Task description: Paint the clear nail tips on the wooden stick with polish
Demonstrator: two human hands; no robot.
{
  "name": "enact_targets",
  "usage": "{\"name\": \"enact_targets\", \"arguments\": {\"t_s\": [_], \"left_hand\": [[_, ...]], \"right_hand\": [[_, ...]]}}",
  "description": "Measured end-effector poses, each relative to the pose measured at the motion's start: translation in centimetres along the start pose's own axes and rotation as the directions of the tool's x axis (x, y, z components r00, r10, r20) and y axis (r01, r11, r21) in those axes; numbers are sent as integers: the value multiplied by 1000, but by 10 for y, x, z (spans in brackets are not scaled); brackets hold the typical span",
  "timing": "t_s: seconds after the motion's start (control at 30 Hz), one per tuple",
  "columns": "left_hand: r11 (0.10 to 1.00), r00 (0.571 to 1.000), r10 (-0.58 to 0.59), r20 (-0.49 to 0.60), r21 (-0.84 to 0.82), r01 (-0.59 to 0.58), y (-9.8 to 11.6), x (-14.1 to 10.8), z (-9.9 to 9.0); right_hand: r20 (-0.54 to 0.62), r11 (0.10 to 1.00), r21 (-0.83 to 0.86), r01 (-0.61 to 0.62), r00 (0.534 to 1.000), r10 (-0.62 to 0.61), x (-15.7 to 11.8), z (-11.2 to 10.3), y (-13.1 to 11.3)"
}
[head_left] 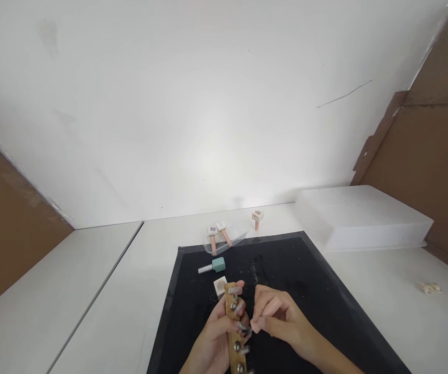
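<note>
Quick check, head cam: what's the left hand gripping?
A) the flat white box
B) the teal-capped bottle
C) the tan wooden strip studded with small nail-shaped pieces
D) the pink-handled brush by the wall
C: the left hand wraps the tan wooden strip with small nail-shaped pieces over the black mat, while the teal-capped bottle lies untouched farther back on the mat.

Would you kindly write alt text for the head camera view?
Two hands work over a black mat: the left hand holds a wooden strip of nail tips, the right hand pinches a pink block beside it. Small bottles lie beyond.
</note>
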State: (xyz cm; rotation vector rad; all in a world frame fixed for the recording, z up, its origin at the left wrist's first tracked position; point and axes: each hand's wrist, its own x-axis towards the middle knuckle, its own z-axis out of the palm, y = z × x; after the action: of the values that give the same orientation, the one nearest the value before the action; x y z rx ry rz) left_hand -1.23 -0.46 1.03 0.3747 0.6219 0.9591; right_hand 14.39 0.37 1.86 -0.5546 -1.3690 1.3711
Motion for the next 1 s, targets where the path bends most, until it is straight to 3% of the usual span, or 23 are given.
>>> {"name": "enact_targets", "arguments": {"t_s": [0.27, 0.63, 1.0], "left_hand": [[1000, 999, 20, 40, -2, -20, -2, 1, -2], [1000, 1000, 9, 10, -12, -9, 0, -2, 2], [1000, 1000, -1, -1, -21, 1, 0, -2, 2]], "right_hand": [[-27, 992, 54, -117, 993, 119, 1, 2, -4], [-3, 998, 8, 64, 998, -64, -1, -2, 3], [31, 998, -34, -46, 998, 47, 1, -3, 0]]}}
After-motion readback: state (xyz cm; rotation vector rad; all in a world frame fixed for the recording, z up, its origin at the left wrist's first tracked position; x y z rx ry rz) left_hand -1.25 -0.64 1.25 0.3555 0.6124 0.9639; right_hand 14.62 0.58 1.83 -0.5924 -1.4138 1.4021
